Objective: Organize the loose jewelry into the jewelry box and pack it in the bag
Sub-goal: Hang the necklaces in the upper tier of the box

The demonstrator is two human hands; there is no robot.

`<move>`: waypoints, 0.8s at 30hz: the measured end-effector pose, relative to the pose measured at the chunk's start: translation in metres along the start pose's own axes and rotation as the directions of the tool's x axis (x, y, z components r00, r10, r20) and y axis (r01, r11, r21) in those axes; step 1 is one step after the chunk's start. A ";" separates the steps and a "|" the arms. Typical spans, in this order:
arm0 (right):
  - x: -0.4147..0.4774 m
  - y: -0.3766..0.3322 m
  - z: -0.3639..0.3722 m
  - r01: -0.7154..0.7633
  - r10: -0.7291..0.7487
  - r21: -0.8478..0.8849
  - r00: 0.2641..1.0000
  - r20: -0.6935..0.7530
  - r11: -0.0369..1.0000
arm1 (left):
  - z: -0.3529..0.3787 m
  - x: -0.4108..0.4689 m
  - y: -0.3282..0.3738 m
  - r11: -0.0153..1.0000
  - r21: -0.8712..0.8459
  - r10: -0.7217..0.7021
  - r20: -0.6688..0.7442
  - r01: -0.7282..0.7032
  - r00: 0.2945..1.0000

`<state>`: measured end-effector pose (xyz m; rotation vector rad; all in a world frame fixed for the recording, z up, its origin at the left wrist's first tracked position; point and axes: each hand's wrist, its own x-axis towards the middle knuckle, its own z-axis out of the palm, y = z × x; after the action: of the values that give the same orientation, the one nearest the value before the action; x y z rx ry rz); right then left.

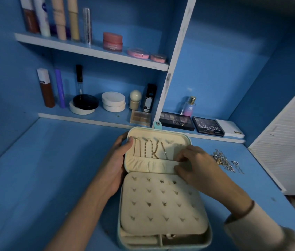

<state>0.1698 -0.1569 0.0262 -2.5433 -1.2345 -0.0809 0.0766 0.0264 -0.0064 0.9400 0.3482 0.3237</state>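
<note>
I see the blue table (52, 178) filling the lower frame. On it, at lower centre, the jewelry box (157, 212) lies open, its lid (175, 140) toward the shelves. The left hand (117, 160) grips the lid's left edge, thumb inside. The right hand (197, 165) bends its fingers at the lid's pocket; whether they pinch something I cannot tell. The loose jewelry (222, 160) lies at centre right, apart from the box. Thin necklaces (150, 149) hang inside the lid.

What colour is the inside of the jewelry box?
Cream inside the jewelry box, seen in the head view.
</note>
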 end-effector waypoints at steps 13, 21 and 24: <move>-0.004 0.001 0.006 0.066 -0.063 0.091 0.998 -0.027 0.994 | 0.000 0.000 0.000 1.000 -0.007 -0.011 0.004 0.011 1.000; -0.008 0.001 0.008 0.136 -0.132 0.071 0.989 -0.059 0.988 | 0.001 0.000 0.001 1.000 -0.012 -0.014 -0.010 0.014 1.000; -0.008 0.002 0.007 0.136 -0.132 0.085 0.990 -0.059 0.987 | 0.002 -0.001 0.001 1.000 -0.018 -0.012 -0.014 0.011 1.000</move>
<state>0.1652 -0.1619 0.0173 -2.3657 -1.3566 -0.1199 0.0767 0.0249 -0.0044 0.9185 0.3630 0.3225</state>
